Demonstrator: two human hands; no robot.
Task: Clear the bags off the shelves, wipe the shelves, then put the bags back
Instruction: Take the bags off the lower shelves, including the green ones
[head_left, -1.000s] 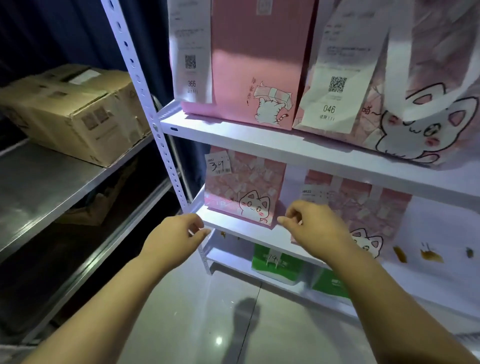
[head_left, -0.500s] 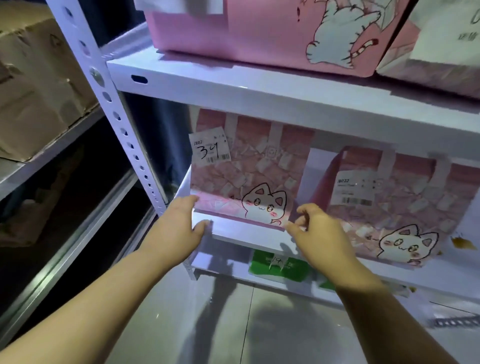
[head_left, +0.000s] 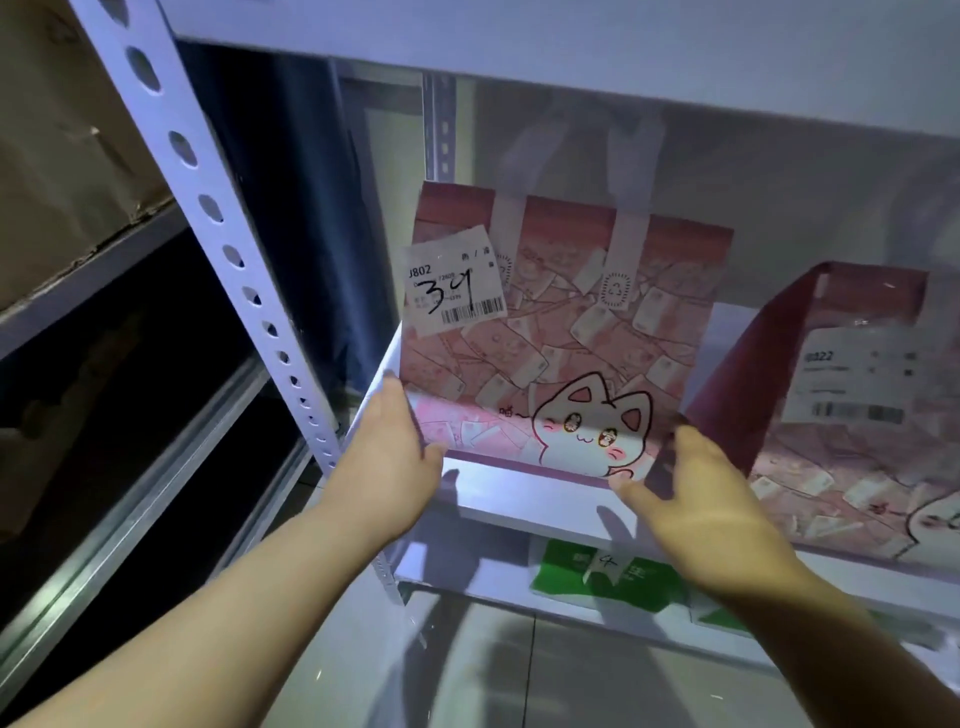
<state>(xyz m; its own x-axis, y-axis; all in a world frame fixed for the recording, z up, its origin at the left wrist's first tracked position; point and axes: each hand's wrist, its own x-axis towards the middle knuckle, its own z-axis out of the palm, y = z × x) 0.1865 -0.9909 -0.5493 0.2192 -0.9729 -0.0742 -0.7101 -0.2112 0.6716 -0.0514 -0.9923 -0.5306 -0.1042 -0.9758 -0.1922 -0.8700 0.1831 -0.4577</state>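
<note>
Hands (head_left: 389, 457) (head_left: 711, 499) at bag (head_left: 561, 332) btm corners

Smooth white-painted metal shelf (head_left: 530, 506) and perforated upright (head_left: 218, 208); matt printed pink cat bag (head_left: 561, 353) bearing a paper label (head_left: 454, 283); glossy floor tiles (head_left: 467, 670)

Two bags on shelf (head_left: 530, 499): labelled bag (head_left: 561, 332) left of second bag (head_left: 852, 415)
</note>
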